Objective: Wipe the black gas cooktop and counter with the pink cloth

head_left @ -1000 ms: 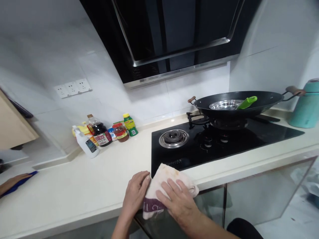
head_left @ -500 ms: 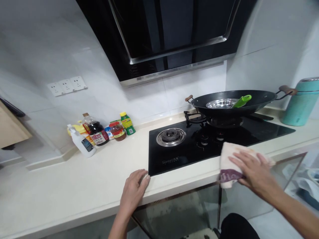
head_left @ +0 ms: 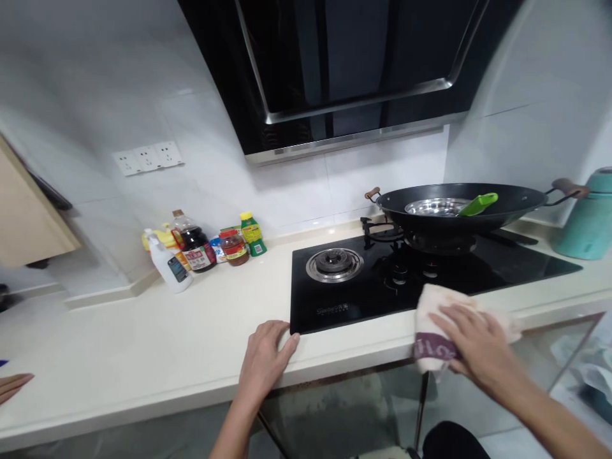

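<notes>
My right hand [head_left: 473, 347] presses flat on a pale cloth [head_left: 433, 319] with a purple band, lying on the front strip of the cream countertop [head_left: 157, 344] at the edge of the black glass hob [head_left: 363, 299]. Resting palm down on the counter's front edge, by the hob's near left corner, is my left hand [head_left: 265, 363], which holds nothing. On the right burner stands a black wok [head_left: 459, 207] with a steel bowl [head_left: 433, 206] and a green utensil [head_left: 475, 204] inside. The left burner [head_left: 335, 264] is bare.
Sauce bottles and jars [head_left: 201, 245] cluster against the tiled wall at the left. A teal flask [head_left: 588, 217] stands at the far right. A black range hood [head_left: 344, 64] hangs above. Another person's fingertips [head_left: 12, 386] show at the left edge. Glass cabinet fronts [head_left: 344, 408] run below the counter.
My right hand swept the cloth from the hob's near left corner rightward along the counter's front strip, then stayed near there. My left hand let go of the cloth and stayed by the corner.
</notes>
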### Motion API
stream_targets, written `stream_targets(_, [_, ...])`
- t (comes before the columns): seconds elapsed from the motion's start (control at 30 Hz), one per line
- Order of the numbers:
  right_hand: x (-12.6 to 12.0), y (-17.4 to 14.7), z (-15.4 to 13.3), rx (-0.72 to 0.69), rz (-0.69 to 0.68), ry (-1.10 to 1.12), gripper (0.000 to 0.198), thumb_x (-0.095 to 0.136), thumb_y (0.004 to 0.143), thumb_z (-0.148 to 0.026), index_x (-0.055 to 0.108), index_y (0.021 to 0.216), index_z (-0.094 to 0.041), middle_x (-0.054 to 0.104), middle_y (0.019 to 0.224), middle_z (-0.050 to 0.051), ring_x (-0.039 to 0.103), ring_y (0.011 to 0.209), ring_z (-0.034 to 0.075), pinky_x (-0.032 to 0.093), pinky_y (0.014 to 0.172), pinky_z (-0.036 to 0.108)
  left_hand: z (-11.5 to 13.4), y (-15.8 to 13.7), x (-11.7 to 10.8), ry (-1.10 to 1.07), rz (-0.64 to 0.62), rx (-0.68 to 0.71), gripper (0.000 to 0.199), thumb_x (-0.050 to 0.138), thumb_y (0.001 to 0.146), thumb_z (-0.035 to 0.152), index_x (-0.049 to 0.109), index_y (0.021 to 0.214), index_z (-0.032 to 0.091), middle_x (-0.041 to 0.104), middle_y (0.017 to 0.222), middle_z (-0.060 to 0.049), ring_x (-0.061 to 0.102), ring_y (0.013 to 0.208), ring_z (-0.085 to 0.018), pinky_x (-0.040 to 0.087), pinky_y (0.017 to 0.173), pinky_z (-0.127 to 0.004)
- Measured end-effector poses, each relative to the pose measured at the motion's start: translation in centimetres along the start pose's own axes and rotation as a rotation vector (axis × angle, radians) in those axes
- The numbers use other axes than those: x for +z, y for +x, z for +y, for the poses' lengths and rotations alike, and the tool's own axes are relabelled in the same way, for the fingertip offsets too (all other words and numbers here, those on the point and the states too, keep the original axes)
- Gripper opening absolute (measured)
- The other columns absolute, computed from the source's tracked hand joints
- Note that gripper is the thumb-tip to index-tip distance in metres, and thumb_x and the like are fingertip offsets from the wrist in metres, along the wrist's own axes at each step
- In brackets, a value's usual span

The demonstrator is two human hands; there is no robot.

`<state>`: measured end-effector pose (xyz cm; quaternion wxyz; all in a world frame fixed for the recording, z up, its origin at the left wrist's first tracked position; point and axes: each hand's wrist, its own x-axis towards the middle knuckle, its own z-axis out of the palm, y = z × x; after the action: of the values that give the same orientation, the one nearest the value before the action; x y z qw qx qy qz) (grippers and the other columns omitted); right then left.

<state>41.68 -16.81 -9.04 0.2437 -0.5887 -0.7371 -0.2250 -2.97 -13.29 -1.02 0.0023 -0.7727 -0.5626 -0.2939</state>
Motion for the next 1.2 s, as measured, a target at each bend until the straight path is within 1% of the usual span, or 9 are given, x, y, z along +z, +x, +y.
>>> stream_targets(0.17, [1.1, 3.8, -11.7, -0.251, -0.134, 0.117, 0.080, 0.085, 0.066, -0.034, 0.055, 0.140, -0.027, 0.059, 0.142, 0.017, 0.048, 0.130, 0.045, 0.037, 0.102, 0.062, 0.0, -0.3, 0.0, -0.013, 0.005, -0.003, 0.031, 0.056, 0.097, 0.047, 0.071, 0.112, 0.025, 0.072, 0.117, -0.007, 0.062, 0.116, -0.028, 0.048, 0.099, -0.046])
stream_targets(0.23, [-0.1, 6.0, -15.7, -0.324, -0.160, 0.231, 0.074, 0.082, 0.072, -0.034, 0.054, 0.139, -0.024, 0.058, 0.142, 0.016, 0.048, 0.130, 0.041, 0.036, 0.104, 0.057, -0.2, -0.5, 0.0, -0.030, 0.020, -0.006, 0.032, 0.055, 0.097, 0.048, 0.072, 0.112, 0.026, 0.073, 0.118, -0.006, 0.063, 0.117, -0.027, 0.049, 0.100, -0.045])
stream_targets(0.33, [-2.4, 9.0, -18.4, -0.355, -0.213, 0.460, 0.042, 0.070, 0.083, -0.026, 0.059, 0.124, -0.024, 0.060, 0.130, 0.010, 0.051, 0.122, 0.031, 0.038, 0.104, 0.046, -0.3, -0.7, 0.0, -0.059, 0.029, -0.021, 0.033, 0.052, 0.099, 0.048, 0.072, 0.112, 0.026, 0.073, 0.119, -0.005, 0.064, 0.117, -0.026, 0.049, 0.101, -0.044])
stream_targets(0.5, [-3.3, 13.0, -18.2, -0.266, -0.311, 0.577, 0.016, 0.051, 0.090, -0.014, 0.057, 0.102, -0.023, 0.060, 0.106, 0.004, 0.051, 0.096, 0.021, 0.040, 0.088, 0.034, -0.2, -0.7, -0.1, -0.069, 0.021, -0.034, 0.031, 0.051, 0.099, 0.046, 0.072, 0.112, 0.026, 0.074, 0.119, -0.006, 0.064, 0.116, -0.027, 0.049, 0.101, -0.045])
stream_targets(0.6, [-1.8, 15.8, -18.1, -0.258, -0.315, 0.487, 0.017, 0.050, 0.091, -0.017, 0.058, 0.106, -0.019, 0.059, 0.111, 0.008, 0.050, 0.101, 0.022, 0.038, 0.092, 0.036, -0.2, -0.7, -0.1, -0.076, 0.023, -0.025, 0.031, 0.050, 0.099, 0.046, 0.072, 0.110, 0.027, 0.074, 0.118, -0.006, 0.064, 0.116, -0.027, 0.049, 0.100, -0.044])
stream_targets(0.73, [0.1, 18.8, -18.4, -0.168, -0.301, 0.428, 0.038, 0.050, 0.096, -0.029, 0.056, 0.130, -0.014, 0.056, 0.129, 0.016, 0.047, 0.117, 0.030, 0.034, 0.102, 0.046, -0.6, -0.9, 0.2, -0.071, 0.033, -0.040, 0.030, 0.051, 0.099, 0.044, 0.072, 0.110, 0.026, 0.074, 0.120, -0.006, 0.064, 0.117, -0.027, 0.050, 0.100, -0.043])
stream_targets(0.93, [0.4, 16.2, -18.8, -0.170, -0.437, 0.410, 0.067, 0.042, 0.097, -0.064, 0.043, 0.154, -0.027, 0.045, 0.155, 0.017, 0.035, 0.141, 0.042, 0.012, 0.115, 0.065, -0.5, -1.2, 0.0, -0.062, 0.037, -0.026, 0.030, 0.052, 0.099, 0.043, 0.072, 0.113, 0.026, 0.073, 0.123, -0.006, 0.064, 0.118, -0.025, 0.050, 0.101, -0.042])
stream_targets(1.1, [-0.3, 15.3, -17.9, -0.156, -0.692, 0.421, 0.074, 0.026, 0.098, -0.070, 0.031, 0.161, -0.031, 0.020, 0.170, 0.010, 0.008, 0.156, 0.040, 0.003, 0.120, 0.061, -0.1, -1.2, -0.1, -0.068, 0.043, -0.004, 0.026, 0.053, 0.099, 0.040, 0.072, 0.111, 0.027, 0.074, 0.120, -0.004, 0.064, 0.117, -0.025, 0.050, 0.100, -0.042])
stream_targets(1.2, [0.6, 17.2, -17.6, -0.127, -0.697, 0.386, 0.072, 0.026, 0.099, -0.066, 0.031, 0.161, -0.028, 0.020, 0.170, 0.011, 0.009, 0.156, 0.040, 0.006, 0.119, 0.062, -0.1, -1.3, 0.0, -0.055, 0.062, 0.000, 0.025, 0.054, 0.099, 0.039, 0.072, 0.111, 0.026, 0.074, 0.120, -0.005, 0.064, 0.118, -0.025, 0.050, 0.101, -0.043])
